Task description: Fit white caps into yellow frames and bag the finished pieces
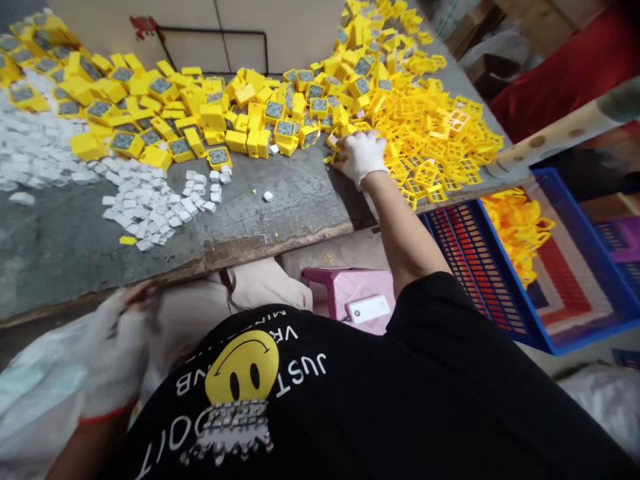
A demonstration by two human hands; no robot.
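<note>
- Nearest, at the left, the left hand in a white glove with a red cuff (117,353) hangs beside the black printed T-shirt (325,413), just off the table's near edge. It's blurred; the fingers look loosely bent, and I can't tell whether they have hold of anything.
- Further right, beneath table height, a pink plastic stool (320,277) carries a white rectangular device (369,309), with a blue plastic crate (553,340) beyond it at the right.
- Up on the worn grey tabletop (300,200), small white plastic blocks (150,200) spread across the left.
- And here's the right hand in a white glove (364,155), reaching far: half open, fingers bent down at the left fringe of the yellow plastic lattice frames (430,143). Whether it grips one, I can't tell.
- That's the key relation: the frames lie right and far of this hand, easily the nearer one. They're squarish and jumbled, sharing no long axis.
- Farthest, yellow box-shaped pieces with grey faces (180,110) bank against a cream panel (300,27).
</note>
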